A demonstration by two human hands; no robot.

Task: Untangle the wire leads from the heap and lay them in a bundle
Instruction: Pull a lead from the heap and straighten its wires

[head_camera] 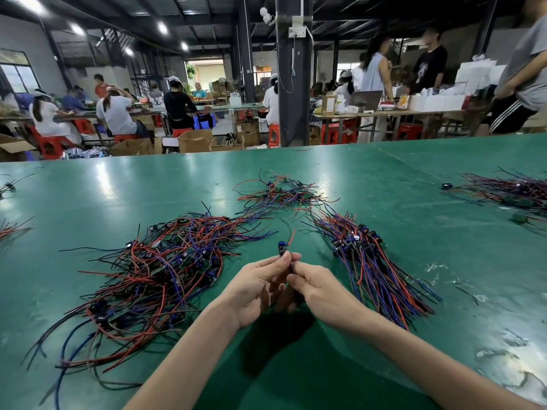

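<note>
Holding one lead [282, 249] upright between both hands, just right of the heap [165, 270] and lifted off the counter [118, 187].

Left hand [260, 287]: palm turned inward, thumb and forefinger tips pinched on the lead right under its small blue-and-black part. The other fingers are loosely curled behind. Grip clenched on the lead.

Right hand [318, 287]: thumb and forefinger pinch the same lead slightly lower, touching the left fingertips. The remaining fingers fold in under the palm. Grip likewise grasping the lead. The wire below the two pinches is hidden between the hands.

Above the part, a short red end sticks up and a thin dark wire curves away from the hands.

Heap: a loose tangle of red, blue, purple and black wires with small green boards and dark parts mixed through, ends splayed in every direction, flat on the counter.

Bundle [370, 261]: right of the heap, beyond the hands. Its leads lie roughly parallel in a slanted band, with parts gathered at the far end and wire tails fanned toward the near edge.

Small tangle [281, 192]: behind the heap and to its right, thin and spread out, a few strands trailing toward the heap and the bundle.

Far pile [512, 190]: well right of the heap, at the frame edge, partly cut off.

Behind the heap, past the counter's far edge: workers seated on red stools [53, 146] at long benches.
</note>
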